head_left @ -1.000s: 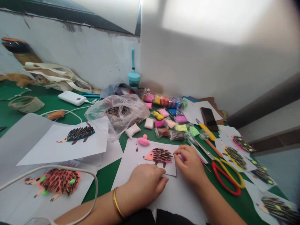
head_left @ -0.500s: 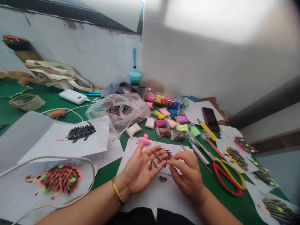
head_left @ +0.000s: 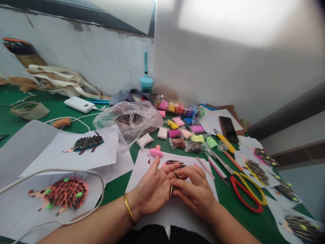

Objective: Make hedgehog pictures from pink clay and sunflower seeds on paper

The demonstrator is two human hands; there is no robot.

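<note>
My left hand [head_left: 156, 188] lies palm up with its fingers stretched out, a yellow bangle [head_left: 129, 208] at the wrist. Over its palm edge and fingers, my right hand [head_left: 194, 188] is closed in a pinch at a sunflower seed [head_left: 171, 190]. Another dark seed [head_left: 176, 175] shows by the right fingertips; other seeds there are hidden. Just beyond both hands, a hedgehog shape covered in seeds [head_left: 175, 164] is partly visible on white paper [head_left: 137, 169]. A pink clay lump [head_left: 155, 152] rests on that paper's far edge.
Clay packets [head_left: 179, 143] and a plastic bag of seeds [head_left: 127, 118] lie beyond the paper. Scissors [head_left: 245, 189], a yellow cutter [head_left: 225, 142] and a phone [head_left: 228, 128] are at right. Finished hedgehogs [head_left: 63, 193] flank both sides, and a white cable [head_left: 101, 183] loops at left.
My right hand has moved left, onto my left hand's fingers and palm. The seeds that lay spread on the left palm are mostly covered. The loose seed on the paper no longer shows.
</note>
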